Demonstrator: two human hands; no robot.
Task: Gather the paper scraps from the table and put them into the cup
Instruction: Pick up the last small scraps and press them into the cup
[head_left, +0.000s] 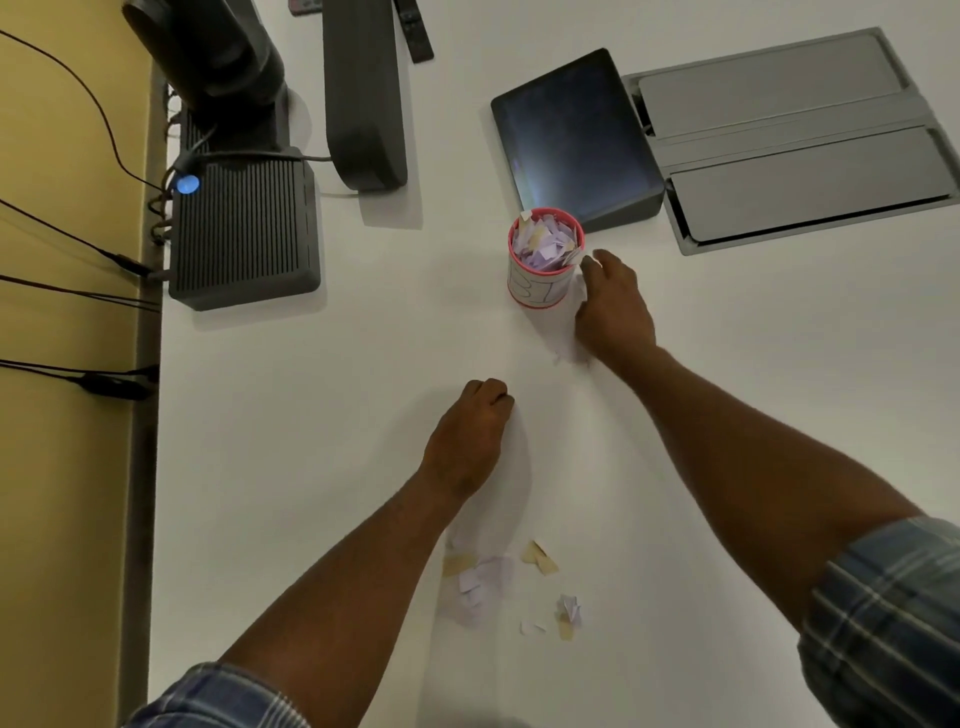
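A white cup (540, 283) with a pink rim stands upright on the white table (311, 415), heaped with lilac and tan paper scraps. My right hand (613, 306) rests just right of the cup, fingers curled, thumb near the rim; a white scrap sticks out at the rim by the thumb. Whether the hand holds it is unclear. My left hand (475, 436) is closed in a fist on the table in front of the cup; what it encloses is hidden. A scatter of lilac, white and tan paper scraps (498, 582) lies near me, beside my left forearm.
A dark tablet on a stand (571, 140) sits just behind the cup. A grey cable hatch (795, 140) lies at the back right. At the left are a ribbed dark box (244, 228), a camera (218, 52), a speaker bar (363, 93) and the table's left edge with cables.
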